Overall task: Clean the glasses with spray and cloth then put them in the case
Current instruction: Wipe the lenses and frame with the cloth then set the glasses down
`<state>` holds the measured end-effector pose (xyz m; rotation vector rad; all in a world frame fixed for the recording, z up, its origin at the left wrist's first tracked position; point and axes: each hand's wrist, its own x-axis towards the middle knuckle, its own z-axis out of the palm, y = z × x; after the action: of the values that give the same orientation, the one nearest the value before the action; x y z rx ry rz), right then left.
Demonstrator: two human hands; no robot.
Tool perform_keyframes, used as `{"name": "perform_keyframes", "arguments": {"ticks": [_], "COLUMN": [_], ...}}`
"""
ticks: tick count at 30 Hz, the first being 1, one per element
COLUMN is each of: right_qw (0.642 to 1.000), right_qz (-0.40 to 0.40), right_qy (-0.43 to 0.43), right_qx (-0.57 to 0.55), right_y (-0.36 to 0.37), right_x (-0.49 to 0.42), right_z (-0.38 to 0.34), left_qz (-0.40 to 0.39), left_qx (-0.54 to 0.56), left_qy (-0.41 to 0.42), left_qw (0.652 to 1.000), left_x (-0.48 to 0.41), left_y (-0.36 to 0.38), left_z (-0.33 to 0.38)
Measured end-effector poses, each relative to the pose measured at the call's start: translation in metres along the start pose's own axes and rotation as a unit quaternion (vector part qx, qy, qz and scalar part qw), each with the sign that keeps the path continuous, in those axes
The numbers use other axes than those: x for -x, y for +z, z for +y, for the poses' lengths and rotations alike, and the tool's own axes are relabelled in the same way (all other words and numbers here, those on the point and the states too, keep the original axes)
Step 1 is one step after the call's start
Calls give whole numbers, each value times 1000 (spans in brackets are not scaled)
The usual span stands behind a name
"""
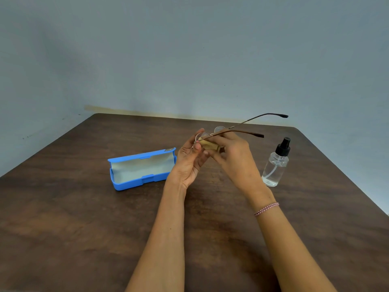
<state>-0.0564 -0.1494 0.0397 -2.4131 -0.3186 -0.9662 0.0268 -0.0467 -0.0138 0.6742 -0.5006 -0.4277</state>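
Note:
Thin-framed glasses [244,132] are held above the table, their two dark temple arms unfolded and pointing right. My left hand [190,159] pinches the frame at the left lens. A folded tan cloth [209,145] is pressed against that lens by my right hand [231,155]. The blue glasses case [141,169] lies open on the table to the left of my hands, its pale lining showing and nothing inside. To the right stands a clear spray bottle [275,165] with a black pump top, upright and untouched.
The dark wooden table [73,228] ends at a grey wall behind and drops off at the right edge. A beaded bracelet [266,208] sits on my right wrist.

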Motion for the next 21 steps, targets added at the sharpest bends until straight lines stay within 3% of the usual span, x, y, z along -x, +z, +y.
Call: {"name": "perform_keyframes", "arguments": {"ticks": [3, 7, 10, 15, 17, 21], "right_qw": [995, 952, 930, 988, 995, 997], "right_qz": [14, 80, 143, 102, 75, 15], "right_qy": [88, 230, 260, 117, 49, -33], "right_qx": [-40, -185, -216, -21, 46, 67], "right_y": [-2, -9, -10, 7, 11, 8], "right_x": [-4, -6, -4, 2, 3, 3], "right_z": [6, 18, 17, 4, 4, 8], "left_qz": [-7, 16, 19, 21, 27, 35], "left_qx": [-21, -50, -48, -41, -26, 23], "left_qy": [-17, -58, -70, -65, -45, -19], "left_qw": [1000, 997, 996, 997, 998, 999], "left_x": [1, 2, 1, 2, 1, 0], "left_y": [3, 5, 3, 4, 2, -3], "left_z": [-1, -4, -5, -7, -7, -4]}}
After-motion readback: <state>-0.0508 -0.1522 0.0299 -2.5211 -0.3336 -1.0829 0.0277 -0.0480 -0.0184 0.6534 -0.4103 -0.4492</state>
